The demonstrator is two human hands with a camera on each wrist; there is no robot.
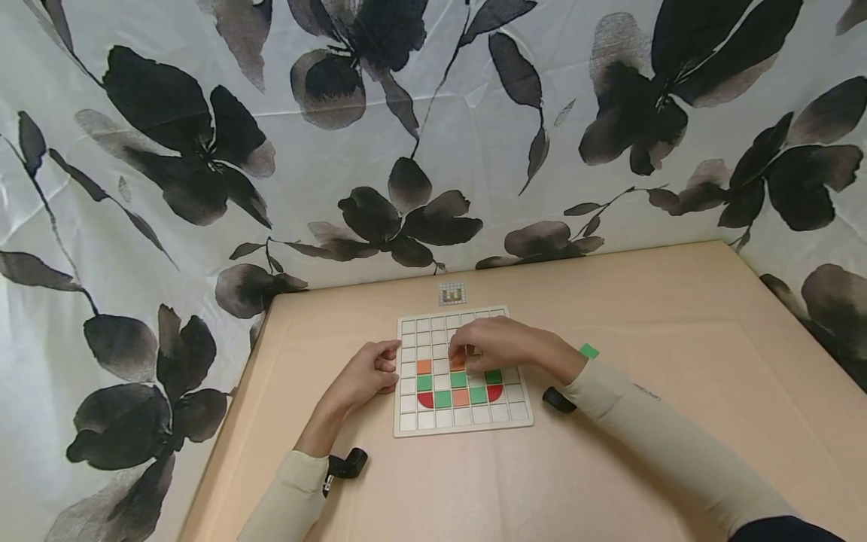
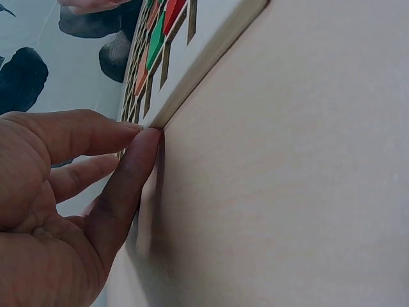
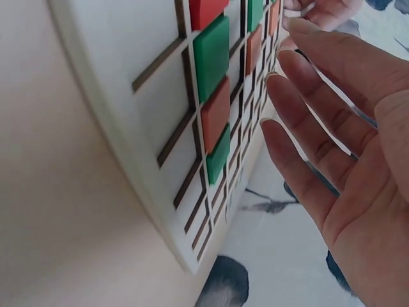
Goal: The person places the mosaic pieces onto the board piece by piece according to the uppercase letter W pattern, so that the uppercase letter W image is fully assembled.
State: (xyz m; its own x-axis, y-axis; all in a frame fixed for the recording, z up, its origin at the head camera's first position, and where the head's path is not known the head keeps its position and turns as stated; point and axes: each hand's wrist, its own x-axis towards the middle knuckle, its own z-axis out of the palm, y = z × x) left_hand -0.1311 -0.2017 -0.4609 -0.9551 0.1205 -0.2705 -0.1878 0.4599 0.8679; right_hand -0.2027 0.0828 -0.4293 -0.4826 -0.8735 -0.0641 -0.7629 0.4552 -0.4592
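A white square grid board point(image 1: 415, 430) lies on the table, some cells filled with orange, green and red tiles. My left hand point(image 1: 366, 376) holds its left edge; the left wrist view shows thumb and index fingertips meeting at the rim. Over the middle of the board, my right hand point(image 1: 497, 342) reaches down with thumb and index finger at an orange tile point(image 1: 457, 364), partly hidden by the fingers. In the right wrist view its other fingers point(image 3: 307, 121) stretch above the cells. Just below that tile sits a green tile point(image 1: 458, 380).
A small pattern card point(image 1: 451, 293) lies behind the board. Another green piece point(image 1: 589, 351) shows beside the right forearm. A black wrist device point(image 1: 348, 463) is on the left wrist. Floral cloth point(image 1: 433, 143) hangs behind the table.
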